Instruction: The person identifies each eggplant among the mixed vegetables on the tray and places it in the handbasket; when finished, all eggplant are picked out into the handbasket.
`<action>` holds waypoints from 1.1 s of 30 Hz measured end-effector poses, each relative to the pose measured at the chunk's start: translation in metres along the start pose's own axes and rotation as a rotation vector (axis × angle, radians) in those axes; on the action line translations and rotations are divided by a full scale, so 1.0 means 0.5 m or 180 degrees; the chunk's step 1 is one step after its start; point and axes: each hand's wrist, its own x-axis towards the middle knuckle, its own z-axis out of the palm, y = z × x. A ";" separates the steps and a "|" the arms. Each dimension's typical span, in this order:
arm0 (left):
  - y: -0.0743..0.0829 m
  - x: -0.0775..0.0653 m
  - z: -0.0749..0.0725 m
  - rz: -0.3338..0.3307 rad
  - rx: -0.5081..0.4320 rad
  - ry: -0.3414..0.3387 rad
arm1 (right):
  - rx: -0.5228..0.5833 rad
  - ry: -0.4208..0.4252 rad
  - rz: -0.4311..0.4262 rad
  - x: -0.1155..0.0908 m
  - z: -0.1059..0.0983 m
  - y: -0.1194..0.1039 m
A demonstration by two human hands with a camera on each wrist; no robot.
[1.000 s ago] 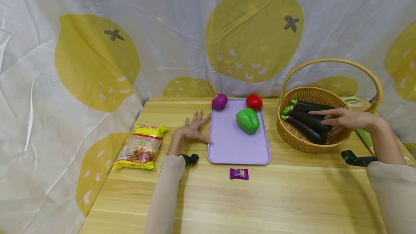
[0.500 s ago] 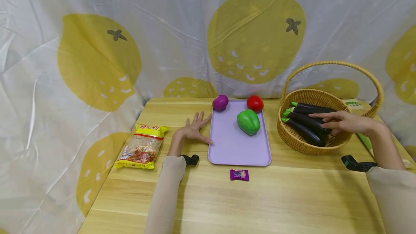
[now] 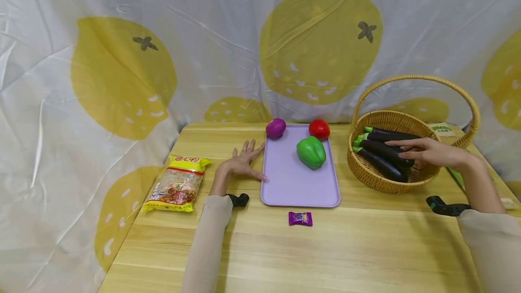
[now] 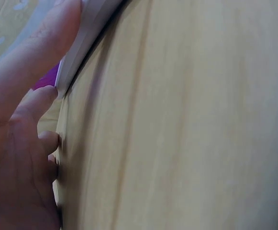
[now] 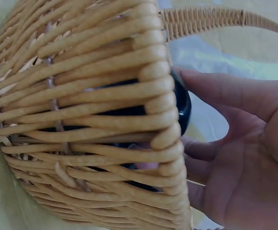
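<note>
My left hand (image 3: 240,164) lies with fingers spread on the table, its thumb and index fingertip at the left edge of a lilac tray (image 3: 285,189); in the left wrist view the thumb (image 4: 43,43) meets the tray's rim. On the tray are a green bell pepper (image 3: 311,153), a red tomato (image 3: 319,129) and a purple onion (image 3: 276,128). Inside the wicker basket (image 3: 368,177), my right hand (image 3: 433,153) grips the middle eggplant (image 3: 380,148) near its blunt end. Two more eggplants lie beside it, one nearer (image 3: 380,166) and one farther (image 3: 386,133). Its fingertips are partly hidden.
A yellow pasta bag (image 3: 177,184) lies left of my left arm. Below the tray is a small purple candy packet (image 3: 300,218). The basket's tall handle (image 3: 415,77) arches over the right hand's area. A green package (image 3: 456,177) shows partly behind the basket.
The right hand's fingers have drawn in round the middle eggplant, which sits almost where it was. My left hand has stayed at the tray's edge. The head view has shifted slightly.
</note>
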 end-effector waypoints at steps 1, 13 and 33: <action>0.001 0.000 -0.001 -0.0003 0.0004 0.0007 | 0.0009 0.0024 0.0005 0.000 0.000 -0.002; 0.002 -0.008 -0.008 -0.0029 0.0014 0.0011 | -0.0054 0.0321 -0.0132 0.012 0.011 0.003; 0.016 0.007 -0.004 0.0027 0.0074 -0.0047 | -0.0128 0.0558 -0.0057 -0.012 0.018 0.002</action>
